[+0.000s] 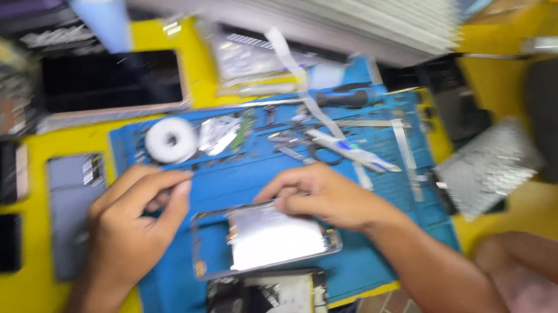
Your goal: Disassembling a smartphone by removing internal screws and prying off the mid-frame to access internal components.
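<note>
Phone frame [265, 241] between both hands' fingertips [272, 197]

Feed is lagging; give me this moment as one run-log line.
left hand: at phone frame's left end | right hand: fingers on phone frame | surface: blue mat | near: opened phone, tape roll

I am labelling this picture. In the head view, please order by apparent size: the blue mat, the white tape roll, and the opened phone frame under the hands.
1. blue mat, clearly largest
2. opened phone frame
3. white tape roll, smallest
</note>
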